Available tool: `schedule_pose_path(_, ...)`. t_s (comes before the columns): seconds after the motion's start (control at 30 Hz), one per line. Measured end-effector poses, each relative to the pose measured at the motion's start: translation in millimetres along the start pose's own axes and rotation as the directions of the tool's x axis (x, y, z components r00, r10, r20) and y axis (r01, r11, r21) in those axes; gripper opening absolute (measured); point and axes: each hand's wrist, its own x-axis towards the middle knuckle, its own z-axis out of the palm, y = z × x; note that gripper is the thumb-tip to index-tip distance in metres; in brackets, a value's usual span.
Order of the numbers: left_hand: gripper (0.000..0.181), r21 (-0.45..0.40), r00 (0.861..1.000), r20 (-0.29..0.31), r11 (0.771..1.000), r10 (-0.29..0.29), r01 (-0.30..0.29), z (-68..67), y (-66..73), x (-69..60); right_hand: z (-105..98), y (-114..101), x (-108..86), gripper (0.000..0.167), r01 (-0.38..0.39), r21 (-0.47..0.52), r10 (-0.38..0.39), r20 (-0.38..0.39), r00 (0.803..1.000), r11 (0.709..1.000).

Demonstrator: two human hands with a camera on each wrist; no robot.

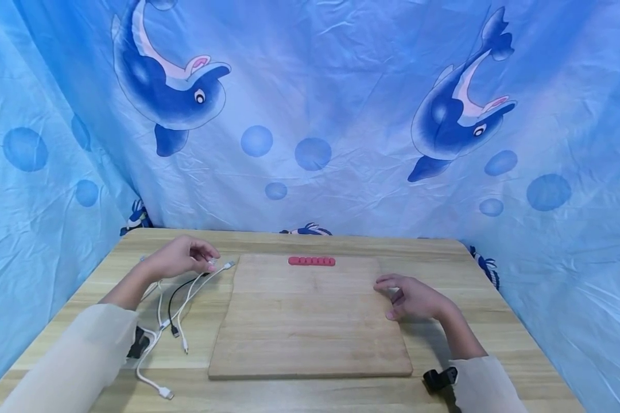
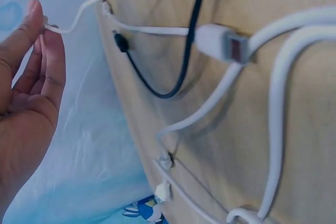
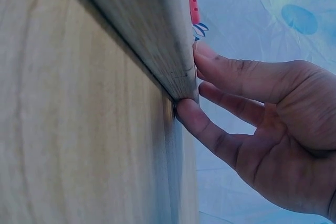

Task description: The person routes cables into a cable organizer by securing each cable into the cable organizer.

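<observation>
At the left of the head view, my left hand [image 1: 178, 259] is raised over a loose group of white cables [image 1: 160, 304]. In the left wrist view, its thumb and fingertips pinch the thin end of a white cable [image 2: 86, 4]; the tip itself is mostly hidden. A short black cable [image 2: 184, 69] lies beside the white ones. My right hand [image 1: 415, 297] is at the right edge of a wooden board [image 1: 310, 327]. Its fingers are loosely bent, with fingertips [image 3: 192, 115] at the board's side; whether they press on it I cannot tell.
A red strip [image 1: 312, 261] with several notches lies along the board's far edge. A white plug [image 1: 165, 393] lies near the table's front left. Blue cloth [image 1: 310, 115] with printed dolphins hangs around the table [image 1: 485, 327].
</observation>
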Motion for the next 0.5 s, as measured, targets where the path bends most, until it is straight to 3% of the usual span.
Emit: schedule_pose_path(0.5,0.042,-0.17,1.0,0.005,0.985,-0.031,0.031,-25.9,18.6,-11.3,0,-1,1.9,0.064,-0.037,0.01,0.037,0.003,0.999,0.999)
